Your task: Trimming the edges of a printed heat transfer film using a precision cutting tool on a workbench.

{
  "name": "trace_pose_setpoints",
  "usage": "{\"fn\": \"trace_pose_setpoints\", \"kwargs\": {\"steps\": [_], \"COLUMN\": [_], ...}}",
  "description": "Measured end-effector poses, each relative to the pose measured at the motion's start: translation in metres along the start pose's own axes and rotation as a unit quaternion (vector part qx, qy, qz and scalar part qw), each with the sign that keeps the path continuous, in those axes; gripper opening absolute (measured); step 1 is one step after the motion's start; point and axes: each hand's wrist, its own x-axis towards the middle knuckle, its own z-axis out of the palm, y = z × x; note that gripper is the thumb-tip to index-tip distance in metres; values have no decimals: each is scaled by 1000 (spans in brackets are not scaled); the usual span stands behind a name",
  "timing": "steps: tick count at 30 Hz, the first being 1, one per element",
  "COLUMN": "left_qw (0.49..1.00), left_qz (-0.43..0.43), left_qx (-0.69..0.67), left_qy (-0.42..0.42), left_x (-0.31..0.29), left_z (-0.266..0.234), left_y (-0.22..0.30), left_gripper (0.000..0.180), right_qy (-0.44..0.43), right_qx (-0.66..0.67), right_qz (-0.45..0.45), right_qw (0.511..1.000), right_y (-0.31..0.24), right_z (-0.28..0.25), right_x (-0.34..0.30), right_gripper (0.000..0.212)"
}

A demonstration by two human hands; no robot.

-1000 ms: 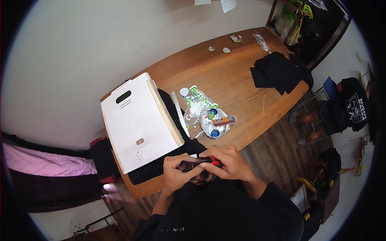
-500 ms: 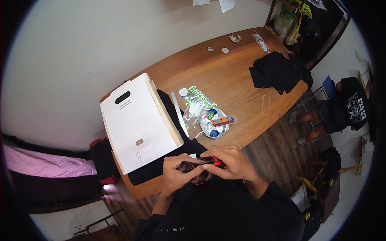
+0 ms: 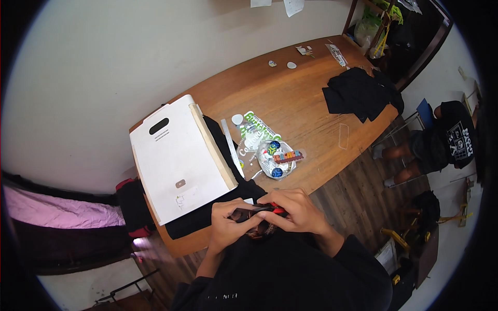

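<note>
Head view: you stand at the near edge of a wooden table [image 3: 306, 98], both hands close together in front of your dark top.
Left hand: your left hand [image 3: 225, 225] pinches a dark printed sheet [image 3: 240, 214] between thumb and fingers.
Right hand: your right hand [image 3: 298, 211] is closed around a red-and-black tool [image 3: 279, 211], its thumb near the left one; your fingers hide too much to tell its kind.
Sheet: it sits between your hands, its brownish lower part hanging against your top.
White case: on your left, the case [image 3: 179, 155] lies on a black cloth [image 3: 192, 225], its dark oval slot toward the wall.
Ruler: just right of the case, a pale ruler [image 3: 231, 146] lies lengthwise.
Bowl: beyond your hands stands a whitish bowl [image 3: 266, 170] with blue-patterned rounds [image 3: 277, 172] and a colourful lettered strip [image 3: 288, 156] over it.
Prints: green and white lettered prints [image 3: 255, 129] lie just beyond the bowl.
Far end: a black garment [image 3: 355, 93] lies crumpled.
Co-worker: a person [image 3: 443, 137] is off to your right.
</note>
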Motion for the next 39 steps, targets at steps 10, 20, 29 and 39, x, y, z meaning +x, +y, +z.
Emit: {"fn": "trace_pose_setpoints", "kwargs": {"steps": [10,20,29,39], "left_qw": [1000,1000,1000,1000], "left_qz": [-9,-6,-19,-5], "left_qx": [-14,-10,1,-3], "left_qy": [-2,2,7,-6], "left_x": [-1,-1,-4,-3], "left_z": [1,1,1,0], "left_y": [-5,-6,-11,-12], "left_gripper": [13,14,15,16], "right_qy": [1,-7,-3,-4], "right_qx": [9,0,-3,-4], "right_qz": [1,0,23,10], "right_qw": [1000,1000,1000,1000], "right_y": [-2,3,4,-1], "right_z": [-2,2,5,-1], "right_x": [2,-1,-2,0], "right_gripper": [24,24,22,24]}}
